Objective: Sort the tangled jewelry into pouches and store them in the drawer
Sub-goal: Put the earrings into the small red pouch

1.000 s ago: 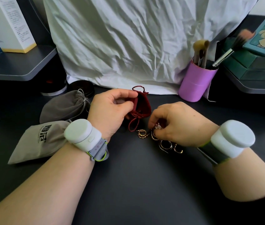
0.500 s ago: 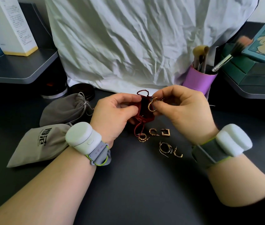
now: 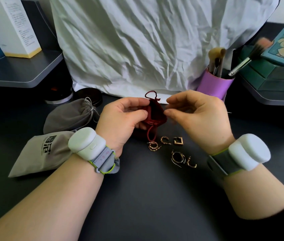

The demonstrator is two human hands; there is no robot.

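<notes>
A small dark red drawstring pouch (image 3: 156,113) is held up over the dark desk, its mouth open; my left hand (image 3: 122,119) pinches its left edge. My right hand (image 3: 197,117) hovers at the pouch's right side with thumb and forefinger slightly apart and nothing visible between them. Below the pouch several gold earrings lie loose on the desk: a twisted hoop (image 3: 153,146), a twisted half hoop (image 3: 164,140), a square one (image 3: 178,141), thin hoops (image 3: 177,157) and a small hook-shaped one (image 3: 191,163).
A grey drawstring pouch (image 3: 71,115) and a light grey printed pouch (image 3: 40,153) lie left of my left wrist. A purple brush cup (image 3: 214,85) stands back right, a black round tin (image 3: 89,96) back left. A crumpled white cloth (image 3: 137,49) hangs behind; shelves flank both sides.
My right hand picked a gold hoop earring off the desk and lifted it to the pouch mouth. Now the earring is out of sight and my right fingers have parted.
</notes>
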